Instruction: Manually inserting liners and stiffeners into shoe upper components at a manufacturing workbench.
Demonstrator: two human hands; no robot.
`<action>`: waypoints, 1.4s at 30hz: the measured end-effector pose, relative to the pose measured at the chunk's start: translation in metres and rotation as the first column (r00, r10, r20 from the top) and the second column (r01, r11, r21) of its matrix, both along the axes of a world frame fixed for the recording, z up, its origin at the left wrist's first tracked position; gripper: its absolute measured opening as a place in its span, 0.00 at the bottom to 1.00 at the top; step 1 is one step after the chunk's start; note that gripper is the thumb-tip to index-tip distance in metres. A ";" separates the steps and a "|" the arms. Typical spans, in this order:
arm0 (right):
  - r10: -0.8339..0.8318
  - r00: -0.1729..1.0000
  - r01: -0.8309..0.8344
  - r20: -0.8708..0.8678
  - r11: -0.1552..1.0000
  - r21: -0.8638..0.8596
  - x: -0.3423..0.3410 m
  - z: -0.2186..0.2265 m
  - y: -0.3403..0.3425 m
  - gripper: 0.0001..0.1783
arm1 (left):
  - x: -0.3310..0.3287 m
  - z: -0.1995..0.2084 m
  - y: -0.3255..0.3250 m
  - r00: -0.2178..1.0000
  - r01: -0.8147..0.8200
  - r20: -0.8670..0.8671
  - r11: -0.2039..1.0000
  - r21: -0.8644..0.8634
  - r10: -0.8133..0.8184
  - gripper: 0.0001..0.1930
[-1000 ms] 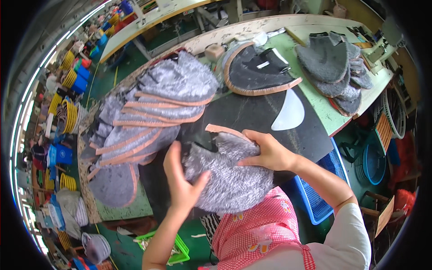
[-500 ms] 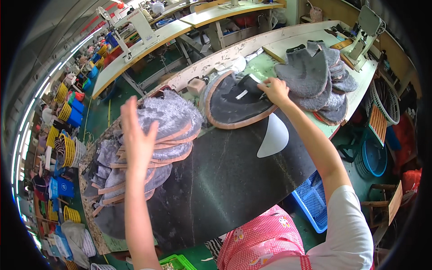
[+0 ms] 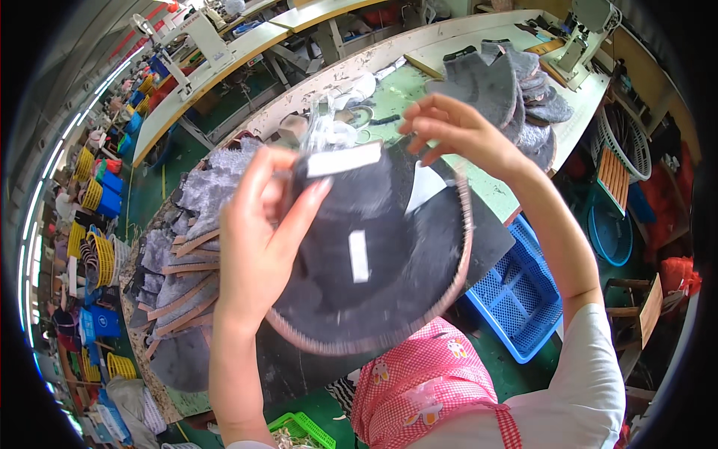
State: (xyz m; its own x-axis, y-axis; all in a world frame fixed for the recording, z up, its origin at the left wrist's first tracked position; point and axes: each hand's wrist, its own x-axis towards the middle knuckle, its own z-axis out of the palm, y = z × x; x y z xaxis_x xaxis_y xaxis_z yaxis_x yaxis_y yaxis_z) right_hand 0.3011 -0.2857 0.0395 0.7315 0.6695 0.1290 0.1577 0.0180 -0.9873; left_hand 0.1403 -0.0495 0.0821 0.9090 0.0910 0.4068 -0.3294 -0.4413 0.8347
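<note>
My left hand (image 3: pixel 265 217) grips the upper left edge of a black-lined, rounded fabric piece (image 3: pixel 307 299), thumb on its near face. It is lifted over the table, blurred by motion, with a brown border and two white strips. My right hand (image 3: pixel 456 135) is apart from it, up and to the right, fingers spread and holding nothing. Between the piece and that hand shows part of a flat white curved piece (image 3: pixel 425 185). A stack of fuzzy grey pieces with brown edges (image 3: pixel 187 254) lies left, partly behind my left wrist. Another grey stack (image 3: pixel 482 82) lies far right.
The dark tabletop (image 3: pixel 299 382) has a pale green section (image 3: pixel 407 86) behind it, with clear plastic and rolls (image 3: pixel 340 127). A blue crate (image 3: pixel 516 299) sits below right, a green basket (image 3: pixel 303 430) below. Sewing machines (image 3: pixel 198 45) stand on benches beyond.
The black-lined piece has come off the table toward me and is now in my left hand. My left hand has left the left stack; my right hand has let go of the piece.
</note>
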 end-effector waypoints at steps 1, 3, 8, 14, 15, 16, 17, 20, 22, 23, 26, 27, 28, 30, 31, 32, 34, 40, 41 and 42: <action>-0.084 0.989 0.103 0.124 0.981 -0.162 0.012 -0.029 -0.007 0.23 | -0.008 -0.019 0.007 0.997 0.001 -0.073 0.991 -0.137 -0.012 0.09; -0.091 0.867 0.345 0.490 0.819 -0.458 0.018 -0.075 -0.013 0.38 | -0.025 -0.066 0.033 0.979 -0.090 -0.185 0.996 -0.008 0.087 0.11; -0.063 0.827 0.428 0.559 0.715 -0.552 0.016 -0.113 -0.007 0.47 | -0.075 -0.100 0.015 0.996 -0.057 -0.019 0.782 0.621 0.088 0.29; -0.249 0.927 0.344 0.280 0.862 -0.372 0.032 -0.084 -0.023 0.10 | -0.118 -0.147 0.005 0.957 0.231 -0.277 0.790 0.567 -0.081 0.30; -0.291 0.934 0.336 0.208 0.911 -0.237 0.022 -0.066 -0.024 0.09 | -0.117 -0.149 0.013 0.960 0.227 -0.255 0.854 0.467 -0.116 0.28; -0.341 0.928 0.356 0.151 0.930 -0.092 0.004 -0.051 -0.018 0.11 | -0.121 -0.143 0.019 0.979 0.133 -0.197 0.919 0.371 -0.062 0.26; -0.251 0.967 0.253 0.037 0.966 -0.051 -0.002 -0.046 -0.020 0.10 | -0.119 -0.135 0.026 0.993 0.030 -0.120 0.916 0.400 0.020 0.28; 0.049 0.944 -0.106 -0.325 0.981 -0.160 -0.084 -0.033 0.018 0.08 | -0.128 -0.126 0.045 0.948 -0.110 -0.317 0.969 -0.220 0.035 0.25; 0.209 0.852 -0.352 -0.481 0.908 -0.229 -0.119 -0.045 0.034 0.07 | -0.138 -0.119 0.053 0.896 -0.125 -0.438 0.908 -0.400 -0.070 0.20; 0.250 0.824 -0.416 -0.508 0.876 -0.244 -0.130 -0.053 0.038 0.09 | -0.138 -0.118 0.050 0.855 -0.157 -0.513 0.904 -0.399 -0.077 0.12; 0.219 0.889 -0.381 -0.402 0.839 -0.387 -0.145 -0.065 0.047 0.12 | -0.143 -0.124 0.048 0.754 -0.235 -0.656 0.946 -0.223 0.033 0.07; 0.243 0.900 -0.392 -0.361 0.812 -0.433 -0.145 -0.069 0.049 0.12 | -0.145 -0.126 0.049 0.750 -0.241 -0.661 0.944 -0.226 0.033 0.07; 0.246 0.898 -0.397 -0.364 0.808 -0.435 -0.145 -0.072 0.050 0.12 | -0.147 -0.128 0.051 0.729 -0.224 -0.684 0.954 -0.198 0.029 0.08; 0.310 0.913 -0.405 -0.266 0.773 -0.488 -0.146 -0.078 0.053 0.11 | -0.149 -0.134 0.053 0.706 -0.209 -0.707 0.962 -0.174 0.026 0.08; 0.308 0.913 -0.404 -0.267 0.772 -0.491 -0.147 -0.080 0.054 0.11 | -0.149 -0.137 0.053 0.706 -0.203 -0.707 0.967 -0.152 0.037 0.09; 0.303 0.922 -0.386 -0.241 0.771 -0.506 -0.149 -0.080 0.055 0.11 | -0.148 -0.139 0.053 0.707 -0.198 -0.706 0.972 -0.130 0.049 0.09; 0.299 0.932 -0.362 -0.205 0.771 -0.523 -0.150 -0.083 0.057 0.10 | -0.149 -0.142 0.053 0.705 -0.155 -0.702 0.988 -0.009 0.104 0.10; 0.021 0.886 0.203 0.464 0.881 -0.427 -0.112 -0.087 0.068 0.15 | -0.118 -0.122 0.061 0.880 -0.238 -0.182 0.738 0.631 0.438 0.16; 0.015 0.877 0.212 0.480 0.885 -0.415 -0.103 -0.086 0.075 0.15 | -0.110 -0.124 0.062 0.891 -0.303 -0.134 0.786 0.539 0.435 0.17; 0.013 0.983 0.075 0.181 0.879 -0.471 -0.096 -0.081 0.084 0.16 | -0.097 -0.128 0.064 0.913 -0.331 -0.052 0.810 0.483 0.404 0.17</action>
State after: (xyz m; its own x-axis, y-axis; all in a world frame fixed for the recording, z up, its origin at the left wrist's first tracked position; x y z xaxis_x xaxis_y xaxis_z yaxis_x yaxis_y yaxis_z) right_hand 0.2050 -0.2019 -0.0419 0.7482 0.6595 -0.0721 0.3193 -0.4532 -0.8322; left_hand 0.0434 0.0145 -0.0463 0.8965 0.2687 0.3522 0.0436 -0.8447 0.5334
